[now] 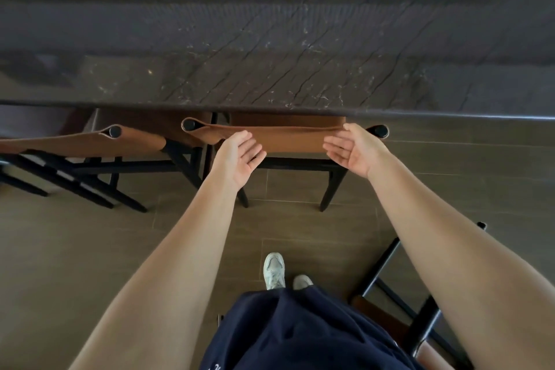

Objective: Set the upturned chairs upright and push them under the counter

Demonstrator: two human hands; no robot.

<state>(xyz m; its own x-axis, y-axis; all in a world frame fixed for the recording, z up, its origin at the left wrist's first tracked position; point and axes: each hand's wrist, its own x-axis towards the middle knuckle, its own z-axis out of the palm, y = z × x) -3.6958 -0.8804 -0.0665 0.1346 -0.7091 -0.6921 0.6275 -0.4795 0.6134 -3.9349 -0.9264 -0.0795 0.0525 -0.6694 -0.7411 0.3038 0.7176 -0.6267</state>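
Progress, judged from how the chairs lie, looks past the halfway mark: 2 of the 3 chairs in view stand on their legs at the counter (270, 54), whose dark marble top fills the upper half of the frame.

The middle chair (288, 138) sits at the centre of the frame, pushed in so that its seat is beneath the counter's near edge. Only its tan leather backrest and black rear legs show. The left chair (90, 144), at the left edge of the frame, is upright too but stands at a slant and is only partly under the counter, so it may want squaring up.

The lower-right chair (390, 288) is partly hidden by the right forearm. It shows black rungs angled upward and a strip of brown seat low by the floor (90, 249). It appears not yet upright, so it is likely the one left to set up and push in.

The left hand (237, 159) is at the left part of the middle chair's backrest, palm turned inward, fingers loose and slightly bent, holding nothing. The right hand (354, 150) is at the backrest's right end, palm up, fingers straight and relaxed, grasping nothing. Whether either hand touches the leather cannot be told.
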